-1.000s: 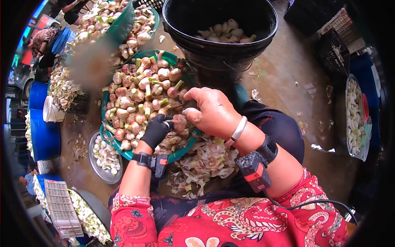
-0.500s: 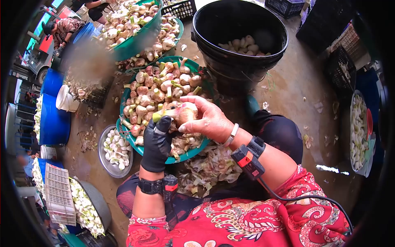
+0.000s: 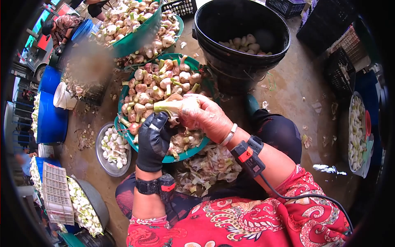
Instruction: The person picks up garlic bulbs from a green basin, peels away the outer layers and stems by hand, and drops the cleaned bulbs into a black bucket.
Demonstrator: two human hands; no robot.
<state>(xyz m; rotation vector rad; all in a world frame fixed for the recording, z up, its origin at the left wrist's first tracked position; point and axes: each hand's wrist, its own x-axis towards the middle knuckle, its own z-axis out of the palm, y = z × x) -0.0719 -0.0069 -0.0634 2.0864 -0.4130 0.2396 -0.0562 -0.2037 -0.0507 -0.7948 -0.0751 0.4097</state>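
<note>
While the bare right hand [image 3: 207, 117] grips one garlic bulb [image 3: 181, 106] above the near green basin [image 3: 193, 153], fingers and thumb wrapped round its fat end, I see its single pale-green stem pointing left, over the gloved left hand [image 3: 154, 142]. That one glove is black, its thumb bent just under the stem; the fingertips face away from me, so I can't tell whether they are closed on anything. The bulbs in the basin are too many and too overlapped for me to count. I count one heap of papery peel [image 3: 210, 166] below it, its near edge lost against the dark trousers, and one shallow bowl [image 3: 117, 172] of white bulbs to its left. One black bucket [image 3: 242, 68] stands beyond, holding white bulbs I can only partly see past its wall. Two more green basins are farther off, the upper one [image 3: 138, 40] covering much of the lower one [image 3: 180, 31]. At upper left I make out one bent-over person [image 3: 68, 26] and a second [image 3: 96, 9], cut off by the top edge; a blurred patch [image 3: 88, 64] veils what lies near them.
</note>
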